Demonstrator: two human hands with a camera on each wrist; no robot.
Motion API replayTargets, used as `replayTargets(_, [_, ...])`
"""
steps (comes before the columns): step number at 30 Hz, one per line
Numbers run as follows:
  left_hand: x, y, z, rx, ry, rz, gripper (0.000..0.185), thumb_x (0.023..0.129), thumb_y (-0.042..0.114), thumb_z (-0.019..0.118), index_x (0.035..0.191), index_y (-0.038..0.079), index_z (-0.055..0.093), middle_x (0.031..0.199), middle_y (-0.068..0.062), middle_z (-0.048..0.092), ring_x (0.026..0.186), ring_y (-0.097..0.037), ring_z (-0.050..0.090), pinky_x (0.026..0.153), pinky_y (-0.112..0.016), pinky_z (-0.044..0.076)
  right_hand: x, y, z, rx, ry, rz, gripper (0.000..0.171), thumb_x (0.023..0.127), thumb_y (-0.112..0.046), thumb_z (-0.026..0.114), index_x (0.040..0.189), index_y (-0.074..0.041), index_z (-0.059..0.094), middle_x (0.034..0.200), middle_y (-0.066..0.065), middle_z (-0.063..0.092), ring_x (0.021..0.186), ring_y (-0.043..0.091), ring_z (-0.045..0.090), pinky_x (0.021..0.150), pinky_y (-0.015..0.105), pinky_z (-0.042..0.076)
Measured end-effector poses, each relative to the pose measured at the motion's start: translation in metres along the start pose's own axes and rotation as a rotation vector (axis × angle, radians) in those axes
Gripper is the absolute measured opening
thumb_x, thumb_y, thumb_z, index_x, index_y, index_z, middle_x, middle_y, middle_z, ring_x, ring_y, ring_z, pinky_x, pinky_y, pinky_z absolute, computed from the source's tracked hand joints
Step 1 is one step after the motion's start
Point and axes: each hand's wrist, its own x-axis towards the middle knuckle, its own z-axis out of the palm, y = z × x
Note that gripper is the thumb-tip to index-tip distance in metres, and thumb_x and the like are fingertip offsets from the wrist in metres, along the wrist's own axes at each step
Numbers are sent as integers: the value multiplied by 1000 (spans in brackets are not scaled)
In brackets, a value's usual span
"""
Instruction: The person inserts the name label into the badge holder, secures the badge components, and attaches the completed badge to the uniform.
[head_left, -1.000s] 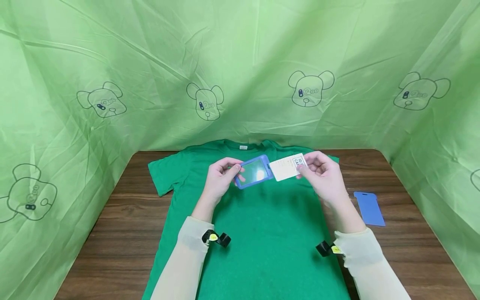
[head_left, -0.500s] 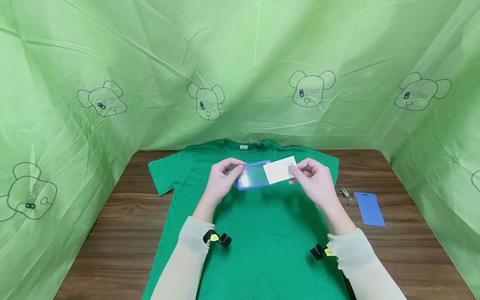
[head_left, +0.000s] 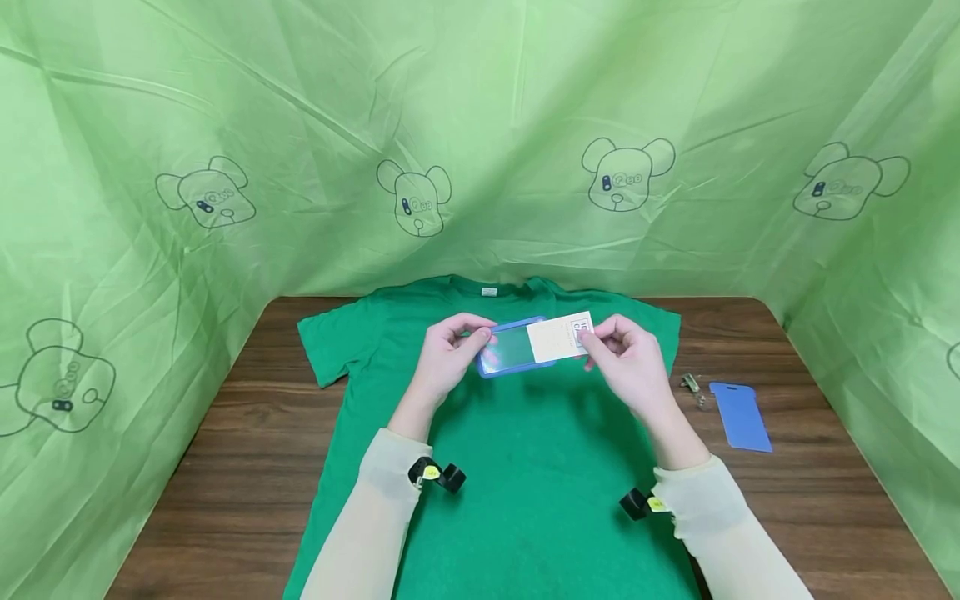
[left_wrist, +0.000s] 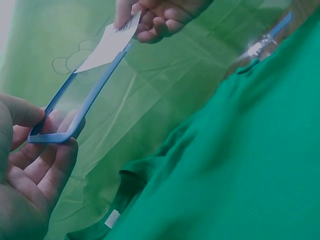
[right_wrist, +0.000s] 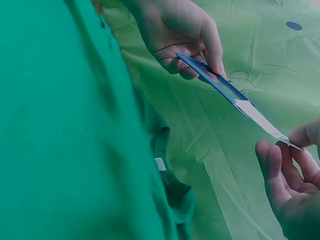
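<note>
Holding a blue-framed clear badge holder (head_left: pixel 512 348) at its left short end with the left hand (head_left: pixel 445 360), thumb on top and fingers curled under the frame, raised above a green t-shirt (head_left: pixel 525 467) spread flat on a wooden table (head_left: pixel 247 433). Pinching a white ID card (head_left: pixel 561 337) by its right end with the right hand (head_left: pixel 628 360), thumb and forefinger closed on the printed corner, other fingers loosely curled beneath. Card's left end already overlapping the holder's open right end, seemingly partly slid in; exact depth hard to tell. Judging both pieces very light. Holder looking like thin rigid plastic with a slick glossy window, so best gripped by the frame edges, not the window, to avoid flexing the slot shut or smudging. Card looking thin and stiff-ish but bendable, likely to buckle if pushed off-axis; best held at the trailing end, flat and in line with the slot, as now. Slippery surfaces, so a firm pinch needed. Lying apart on the table to the right: a blue flat backing piece (head_left: pixel 740 416) and, just beside it, a small metal clip (head_left: pixel 692 386).
</note>
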Motion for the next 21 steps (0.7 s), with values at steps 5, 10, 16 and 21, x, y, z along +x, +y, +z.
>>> replayTargets(5, [0,-1,5,-40,-57,-8,17,108,2,68,117,-10,74,101,-34,73,72,-16,78,70,-27,64,-1,2,5,-19,0,-32,17,106,-7,72,97,6,66,86,23,75,63,29,69,58,25,59])
replayTargets(10, [-1,0,10,-74,-97,-30,18,108,3,67,119,-10,73,101,-27,75,72,-18,80,68,-27,64,-2,4,10,-50,-4,-37,20,105,-8,74,93,4,64,82,24,72,59,19,66,55,25,57])
replayTargets(16, [-2,1,15,-94,-106,-37,18,108,3,68,119,-10,74,98,-17,74,72,-21,80,64,-26,61,-5,7,15,-102,-29,-7,20,105,-13,76,95,-1,64,83,18,74,60,24,69,55,25,58])
replayTargets(21, [-2,0,16,-93,-105,-33,18,108,3,68,119,-9,75,98,-18,74,71,-20,78,62,-27,59,-5,9,17,-106,-65,33,20,104,-19,78,105,-4,65,88,15,75,63,29,71,54,28,58])
